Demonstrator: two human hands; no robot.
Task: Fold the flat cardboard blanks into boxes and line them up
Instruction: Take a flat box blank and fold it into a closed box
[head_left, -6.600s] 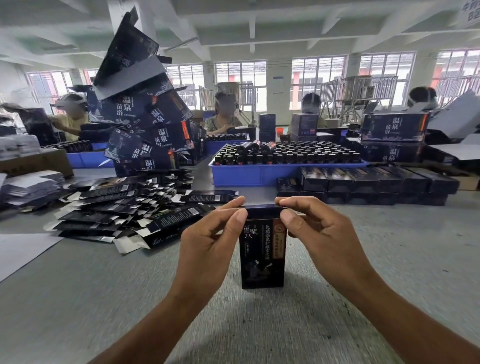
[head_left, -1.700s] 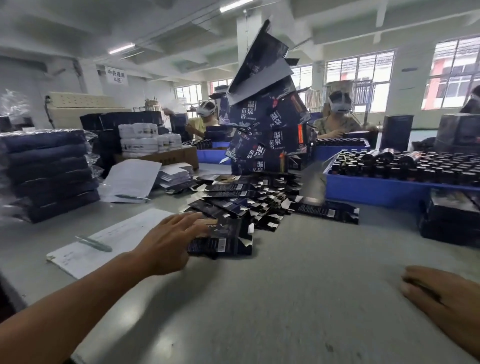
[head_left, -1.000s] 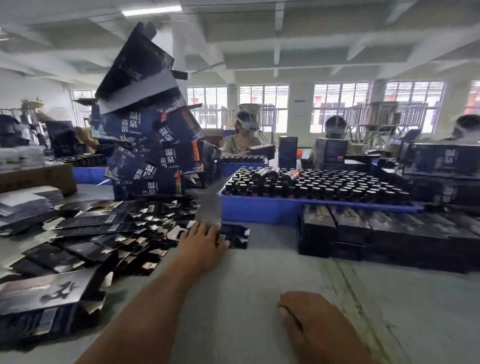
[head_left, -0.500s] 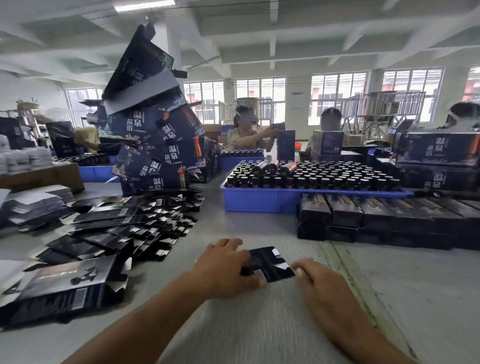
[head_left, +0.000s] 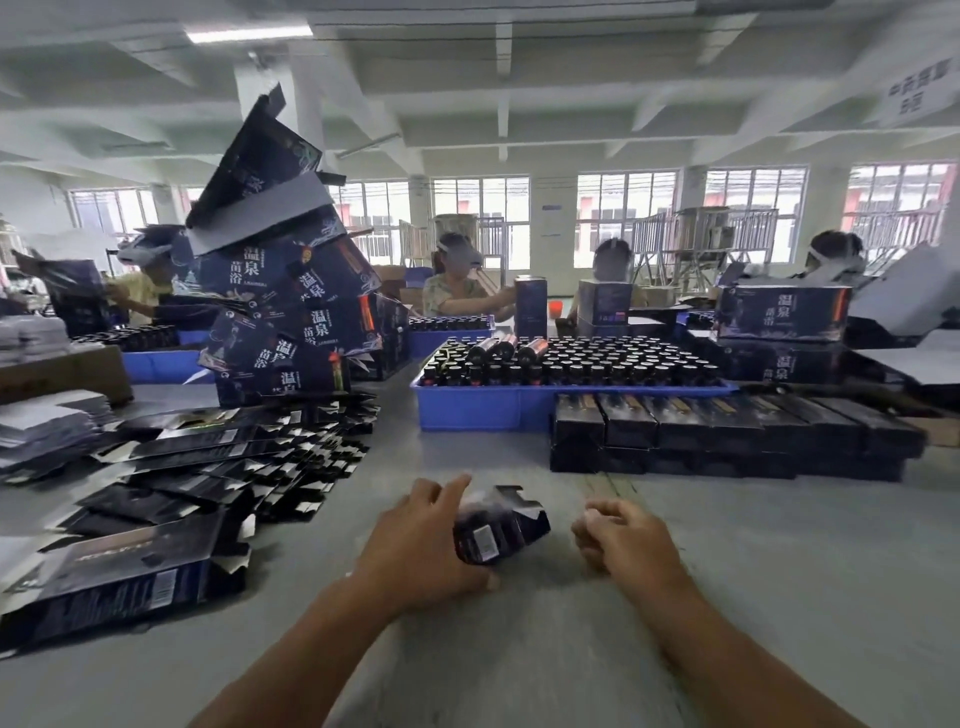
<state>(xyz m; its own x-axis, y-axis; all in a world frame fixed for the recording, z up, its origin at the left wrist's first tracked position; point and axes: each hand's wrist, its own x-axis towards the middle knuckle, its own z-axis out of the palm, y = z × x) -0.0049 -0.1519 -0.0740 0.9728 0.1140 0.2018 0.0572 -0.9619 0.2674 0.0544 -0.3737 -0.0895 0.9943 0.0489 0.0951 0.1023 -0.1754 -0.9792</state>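
The left hand grips one blank just above the bench, in front of the blue tray and right of the blank pile; the blank looks partly opened, though blur hides how far. The right hand hangs just beside it, fingers curled and holding nothing. This looks like the opening step: next the right hand must take the free end and square the sleeve before the flaps are tucked.

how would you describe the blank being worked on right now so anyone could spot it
Start at the blue tray of bottles, then come toward the camera. It is the dark blank in the left hand, the only one off the pile.
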